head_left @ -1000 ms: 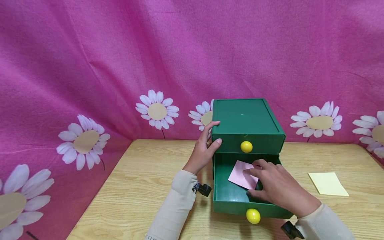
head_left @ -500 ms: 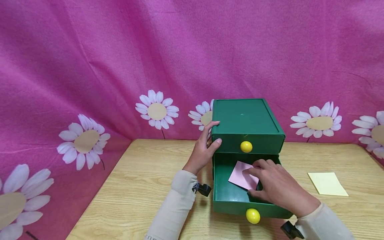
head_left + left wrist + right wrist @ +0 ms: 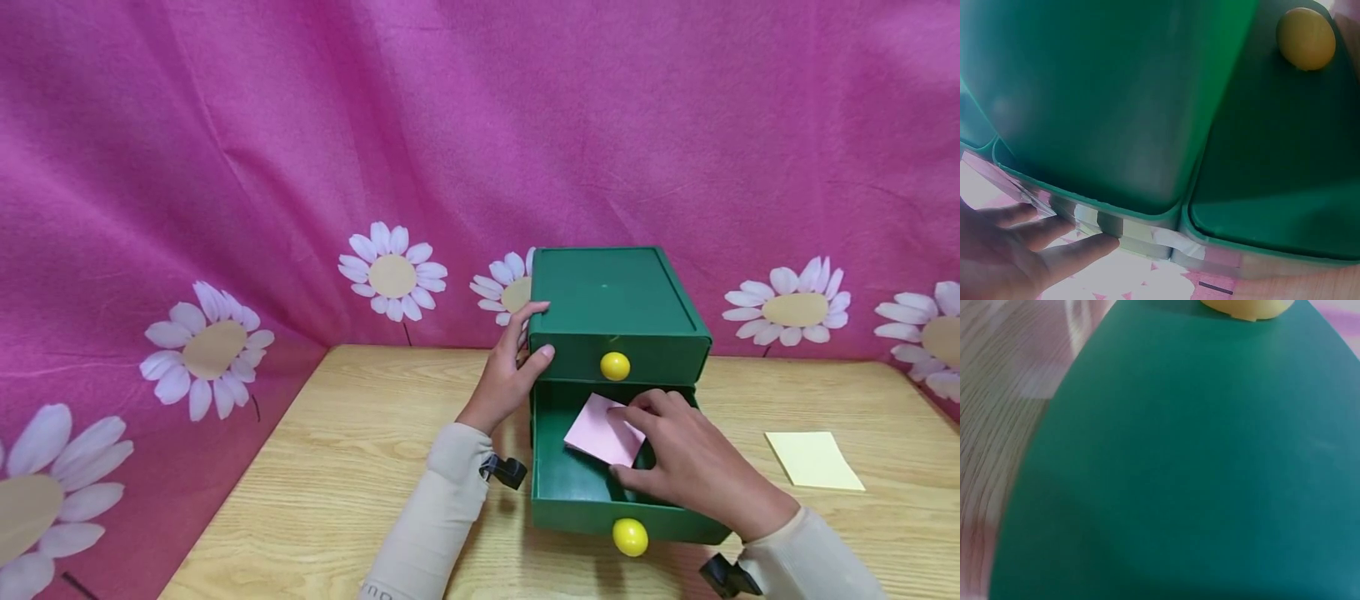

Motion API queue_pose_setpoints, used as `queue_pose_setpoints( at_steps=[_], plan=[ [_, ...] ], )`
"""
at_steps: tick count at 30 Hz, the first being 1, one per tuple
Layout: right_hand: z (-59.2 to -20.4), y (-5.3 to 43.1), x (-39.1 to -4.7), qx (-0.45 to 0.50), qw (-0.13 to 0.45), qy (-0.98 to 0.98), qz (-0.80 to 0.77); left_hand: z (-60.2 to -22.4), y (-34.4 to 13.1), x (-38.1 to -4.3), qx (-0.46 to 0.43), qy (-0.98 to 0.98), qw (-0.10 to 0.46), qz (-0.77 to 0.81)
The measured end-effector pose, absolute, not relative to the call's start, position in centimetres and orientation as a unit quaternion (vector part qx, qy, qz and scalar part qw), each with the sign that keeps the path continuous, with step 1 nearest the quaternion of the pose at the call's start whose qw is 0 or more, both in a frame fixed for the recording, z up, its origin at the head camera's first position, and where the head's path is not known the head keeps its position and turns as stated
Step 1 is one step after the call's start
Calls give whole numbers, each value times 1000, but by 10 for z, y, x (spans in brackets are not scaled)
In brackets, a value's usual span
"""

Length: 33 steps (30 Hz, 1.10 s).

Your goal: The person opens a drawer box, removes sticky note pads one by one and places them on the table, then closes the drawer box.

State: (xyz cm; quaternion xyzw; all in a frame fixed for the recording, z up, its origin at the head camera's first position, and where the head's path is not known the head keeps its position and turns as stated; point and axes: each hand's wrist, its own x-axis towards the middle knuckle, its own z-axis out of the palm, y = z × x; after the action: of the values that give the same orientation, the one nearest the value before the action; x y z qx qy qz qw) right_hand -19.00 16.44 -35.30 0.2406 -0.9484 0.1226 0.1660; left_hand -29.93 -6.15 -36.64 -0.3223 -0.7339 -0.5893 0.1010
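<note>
A small green drawer cabinet [image 3: 611, 292] stands on the table, its lower drawer [image 3: 570, 508] pulled out and its upper drawer pushed in. My left hand [image 3: 506, 375] rests on the cabinet's left front edge, thumb on the front and fingers fairly straight along the side. In the left wrist view those fingers [image 3: 1079, 256] touch the side wall. Inside the lower drawer, my right hand [image 3: 682, 454] pinches pink sticky notes [image 3: 596, 429] by their right side, with fingertips over the top and the thumb at the near corner. The right wrist view shows the green drawer front [image 3: 1179, 456] but no hand.
A pale yellow sticky note [image 3: 813, 460] lies on the wooden table [image 3: 360, 467] right of the cabinet. Yellow knobs mark the upper drawer [image 3: 615, 367] and the lower one. Behind everything hangs a pink cloth [image 3: 450, 150] with white daisies.
The pink sticky notes have shifted slightly left and away from me, and their left edge shows more thickness. My right thumb and fingers have moved a little with them. The left hand stays put.
</note>
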Motion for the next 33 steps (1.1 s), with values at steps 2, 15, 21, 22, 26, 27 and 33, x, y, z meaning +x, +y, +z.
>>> queue_pose_setpoints(
  at_steps=[2,15,21,22,26,27,33],
  plan=[
    [-354,164,-190,235,170,-948,130,-367,-61,-300,-321,-735,100,-589],
    [-351,167,-187,215,177,-946,167,-365,-57,-299,-320,-736,98,-589],
    [-345,171,-183,215,193,-939,187,-364,-56,-299,-325,-735,101,-587],
    [-344,171,-182,215,198,-937,189,-364,-56,-299,-325,-735,101,-586],
    [-344,174,-178,218,216,-933,189,-364,-57,-299,-320,-739,100,-584],
    [-344,174,-177,218,218,-932,189,-364,-58,-299,-319,-740,100,-584],
    [-343,174,-170,218,232,-930,182,-366,-61,-299,-316,-740,99,-585]
  ],
)
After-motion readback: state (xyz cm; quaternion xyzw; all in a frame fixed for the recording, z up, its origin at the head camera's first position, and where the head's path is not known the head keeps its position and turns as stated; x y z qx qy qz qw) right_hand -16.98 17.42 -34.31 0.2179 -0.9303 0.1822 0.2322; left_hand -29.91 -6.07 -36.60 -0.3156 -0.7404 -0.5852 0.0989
